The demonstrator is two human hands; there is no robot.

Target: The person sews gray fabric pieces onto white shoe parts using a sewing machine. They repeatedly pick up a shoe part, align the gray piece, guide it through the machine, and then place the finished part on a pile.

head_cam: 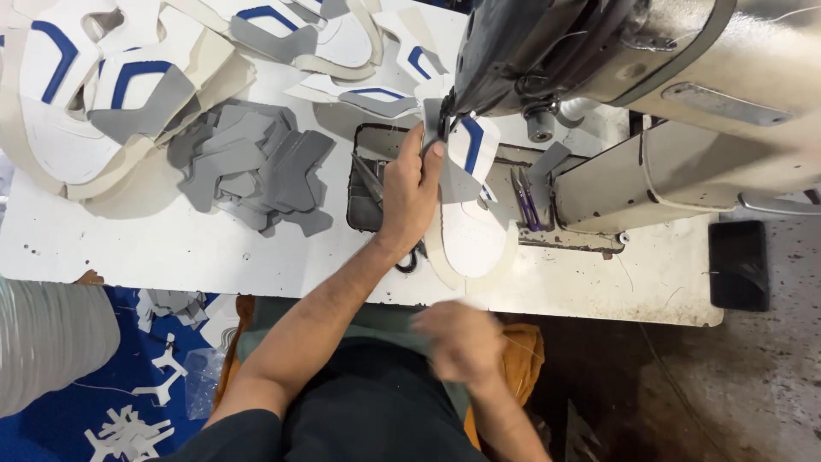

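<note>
My left hand (410, 192) presses a white shoe-upper piece (469, 235) with a blue stripe and grey patch flat on the sewing machine bed, fingertips next to the needle area under the machine head (547, 51). My right hand (457, 342) is blurred, below the table edge over my lap, fingers loosely curled; whether it holds anything I cannot tell. Small scissors (369, 178) lie on the bed just left of my left hand.
A heap of grey cut patches (252, 167) lies left of the machine on the white table (171, 248). Stacked white uppers with blue stripes (103, 85) fill the far left and back. Purple-handled tweezers (524, 201) rest right of the workpiece. Scraps litter the blue floor (128, 428).
</note>
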